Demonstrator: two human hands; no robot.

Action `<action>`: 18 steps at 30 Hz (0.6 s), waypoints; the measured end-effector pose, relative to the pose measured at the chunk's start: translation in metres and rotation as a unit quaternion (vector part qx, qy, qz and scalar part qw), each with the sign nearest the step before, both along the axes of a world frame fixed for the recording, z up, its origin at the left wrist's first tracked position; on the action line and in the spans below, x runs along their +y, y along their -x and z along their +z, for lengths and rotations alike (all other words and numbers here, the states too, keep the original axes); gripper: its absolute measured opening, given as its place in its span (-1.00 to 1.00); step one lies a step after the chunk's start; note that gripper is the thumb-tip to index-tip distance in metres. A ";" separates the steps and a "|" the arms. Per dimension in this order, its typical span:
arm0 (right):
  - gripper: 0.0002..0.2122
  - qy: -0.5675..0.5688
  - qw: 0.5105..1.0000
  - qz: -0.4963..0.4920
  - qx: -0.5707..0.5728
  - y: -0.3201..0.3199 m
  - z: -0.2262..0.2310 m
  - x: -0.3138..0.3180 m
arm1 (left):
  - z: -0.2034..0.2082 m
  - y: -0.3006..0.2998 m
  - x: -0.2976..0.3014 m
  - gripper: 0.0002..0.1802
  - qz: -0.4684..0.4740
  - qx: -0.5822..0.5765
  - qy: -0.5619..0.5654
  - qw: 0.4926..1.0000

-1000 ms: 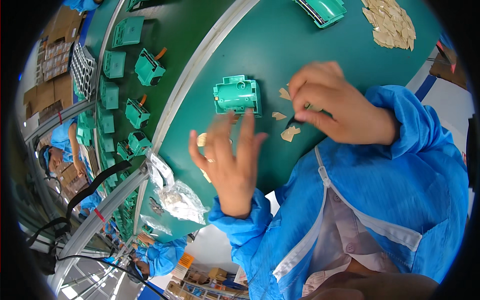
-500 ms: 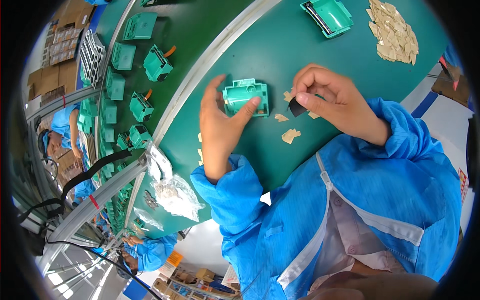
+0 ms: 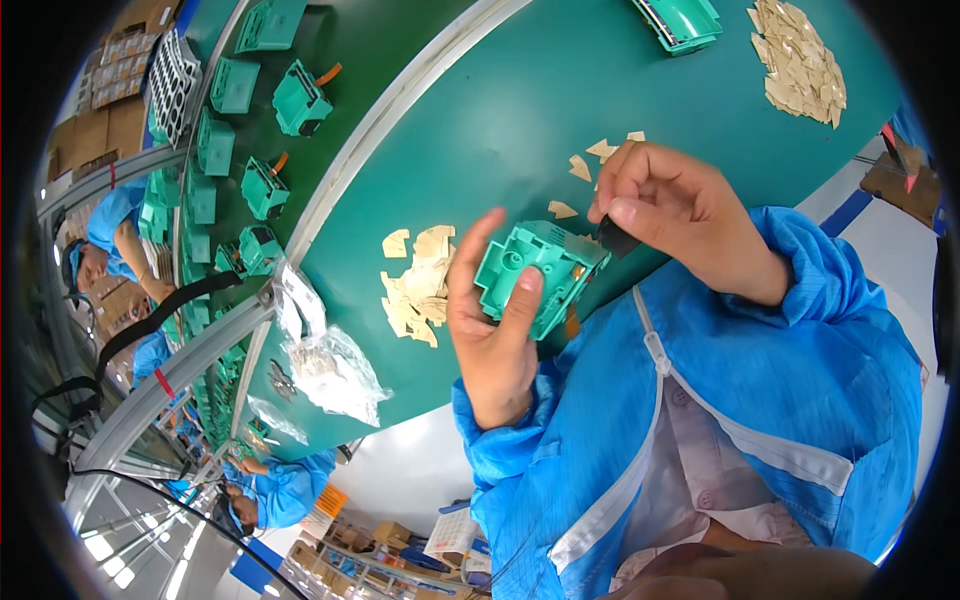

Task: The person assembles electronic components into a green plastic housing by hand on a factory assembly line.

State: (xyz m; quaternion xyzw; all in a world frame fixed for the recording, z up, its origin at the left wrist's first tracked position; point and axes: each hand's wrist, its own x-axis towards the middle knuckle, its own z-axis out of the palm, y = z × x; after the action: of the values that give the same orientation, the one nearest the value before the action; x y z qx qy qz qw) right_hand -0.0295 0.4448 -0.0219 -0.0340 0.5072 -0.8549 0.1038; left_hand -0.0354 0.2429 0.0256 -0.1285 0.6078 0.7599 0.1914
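Observation:
A green plastic housing is gripped by my left hand, its thumb pressed on the face with the moulded details. The housing is tilted above the green table, and a short orange strip shows at its lower edge. My right hand pinches a thin black piece between thumb and fingers, close to the housing's right end. Whether the two touch, I cannot tell. Small beige pieces lie loose just beyond my hands. To the left of my left hand spreads a heap of the same beige pieces.
Another green housing sits at the far edge, near a larger beige pile. A pale rail divides my table from a line of green housings. A clear plastic bag lies at left. Co-workers in blue are farther left.
My left hand has lifted and turned the housing, bringing it nearer to me and to the right. The beige heap beneath that hand is now uncovered. My right hand still pinches the black piece.

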 end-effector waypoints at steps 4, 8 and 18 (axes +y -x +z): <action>-0.81 0.036 0.998 -0.038 -0.038 -0.001 -0.001 -0.005 | -0.020 -0.008 0.002 -0.52 0.058 0.009 -0.033 0.998; -0.66 -0.033 0.997 -0.069 -0.007 0.002 -0.001 -0.009 | -0.020 -0.007 0.007 -0.53 0.082 0.015 -0.052 0.995; -0.89 -0.107 0.992 -0.006 0.062 0.004 0.015 -0.002 | -0.003 -0.010 -0.014 -0.61 -0.006 0.032 -0.007 0.999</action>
State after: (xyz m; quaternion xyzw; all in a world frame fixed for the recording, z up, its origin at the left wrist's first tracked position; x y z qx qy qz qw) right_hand -0.0331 0.4426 -0.0068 -0.0725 0.6015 -0.7925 0.0698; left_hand -0.0249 0.2291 0.0222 -0.0992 0.6091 0.7666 0.1776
